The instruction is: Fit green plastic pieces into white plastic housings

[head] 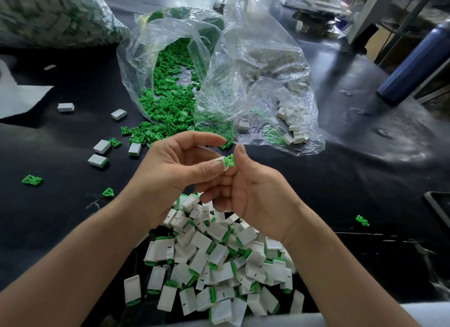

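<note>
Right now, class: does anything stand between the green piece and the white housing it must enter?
Nothing visible does. The green piece in the right hand meets the open end of the white housing held by the left hand.

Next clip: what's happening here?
A person is assembling small parts by hand. The left hand pinches a white housing while the right hand holds a green piece at its open end, mostly sticking out. A pile of finished units lies below the hands. Behind sit a bag of green pieces and a bag of white housings.
</note>
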Tool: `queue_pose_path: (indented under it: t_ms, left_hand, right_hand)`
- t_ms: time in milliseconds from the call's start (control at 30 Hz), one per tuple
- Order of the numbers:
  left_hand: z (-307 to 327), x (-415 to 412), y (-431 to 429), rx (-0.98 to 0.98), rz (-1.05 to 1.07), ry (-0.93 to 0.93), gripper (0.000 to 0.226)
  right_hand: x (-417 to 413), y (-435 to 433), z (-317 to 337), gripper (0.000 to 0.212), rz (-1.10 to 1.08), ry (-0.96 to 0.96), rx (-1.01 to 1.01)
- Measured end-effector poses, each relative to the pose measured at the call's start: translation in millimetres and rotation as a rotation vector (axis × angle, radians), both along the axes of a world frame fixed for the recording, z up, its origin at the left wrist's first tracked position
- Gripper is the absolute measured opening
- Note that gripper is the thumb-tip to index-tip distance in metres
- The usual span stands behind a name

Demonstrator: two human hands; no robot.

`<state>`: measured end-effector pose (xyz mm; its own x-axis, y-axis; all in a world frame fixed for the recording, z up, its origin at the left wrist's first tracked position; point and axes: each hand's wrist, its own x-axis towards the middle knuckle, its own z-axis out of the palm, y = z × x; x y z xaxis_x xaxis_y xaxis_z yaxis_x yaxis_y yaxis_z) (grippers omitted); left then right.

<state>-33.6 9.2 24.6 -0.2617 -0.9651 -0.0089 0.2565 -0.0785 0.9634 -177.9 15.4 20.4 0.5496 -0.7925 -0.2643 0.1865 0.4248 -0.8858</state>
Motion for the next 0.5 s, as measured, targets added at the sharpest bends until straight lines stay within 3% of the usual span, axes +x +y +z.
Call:
queue_pose_path:
  t_ms: [333,500]
  left_hand:
    - [-3.7,-4.1,3.1,-0.105,0.024,-0.014,0.031]
    - [-6.9,-5.6,4.6,-0.134,0.040,0.008,0.028]
  right_hand:
    - [3.9,2.8,-0.8,0.046,-0.139,-0.041,-0.007]
    - [5.5,5.4,-1.7,0.073,-0.152,-0.025,-0.059]
